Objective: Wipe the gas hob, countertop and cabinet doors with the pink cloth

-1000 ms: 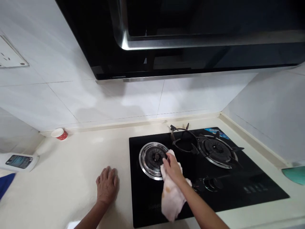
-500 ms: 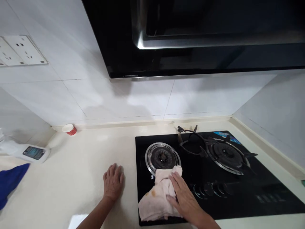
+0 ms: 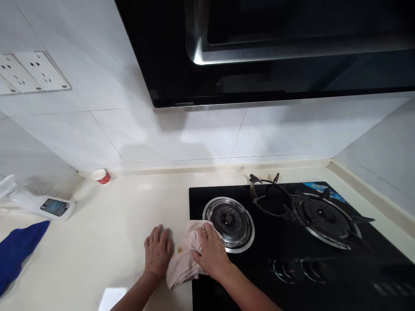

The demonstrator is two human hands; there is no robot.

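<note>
Under my right hand [image 3: 212,252] is a pale pink cloth [image 3: 184,259] with a brownish stain, bunched in my fingers and pressed down at the left edge of the black gas cooktop [image 3: 246,276]. Part of the cloth hangs over onto the counter. It touches the rim of the left burner [image 3: 228,222], which has no pan support on it. My left hand [image 3: 158,252] lies palm down on the pale counter [image 3: 129,229], fingers stretched out, holding nothing, close beside the cloth.
A loose black pan support [image 3: 272,211] leans beside the right burner [image 3: 320,214]. Control knobs [image 3: 298,270] sit in front. On the left are a red paper cup [image 3: 103,177], a white spray bottle [image 3: 48,206] lying down and a blue cloth [image 3: 21,250]. A range hood [image 3: 259,77] overhangs.
My right hand has dragged the cloth left and slightly up, from the cooktop's front left to its left edge, nearer my left hand. The whole view has shifted a little.
</note>
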